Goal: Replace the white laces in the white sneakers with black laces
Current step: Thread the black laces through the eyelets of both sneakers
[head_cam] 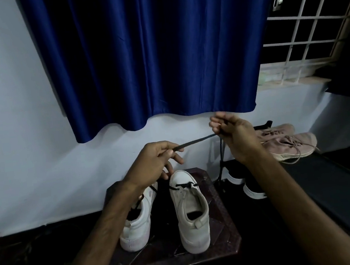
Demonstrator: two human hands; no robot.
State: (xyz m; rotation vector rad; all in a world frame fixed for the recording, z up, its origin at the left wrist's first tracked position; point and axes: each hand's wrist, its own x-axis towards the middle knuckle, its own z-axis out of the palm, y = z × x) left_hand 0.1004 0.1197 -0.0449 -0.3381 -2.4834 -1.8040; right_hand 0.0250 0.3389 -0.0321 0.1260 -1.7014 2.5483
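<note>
Two white sneakers stand side by side on a dark stool (221,218), toes toward the wall. The right sneaker (190,213) has a black lace through its lowest eyelets only. The left sneaker (138,221) shows black lace down its front, partly hidden by my left forearm. A black lace (194,142) is stretched taut in the air above the shoes. My left hand (155,160) pinches one end of it. My right hand (233,134) pinches it further along, and the rest hangs down from that hand.
A pair of pink sneakers (284,141) lies on a dark ledge at the right. Black shoes with white soles (247,183) sit beside the stool. A blue curtain (150,54) hangs on the wall behind, with a barred window (309,21) at the right.
</note>
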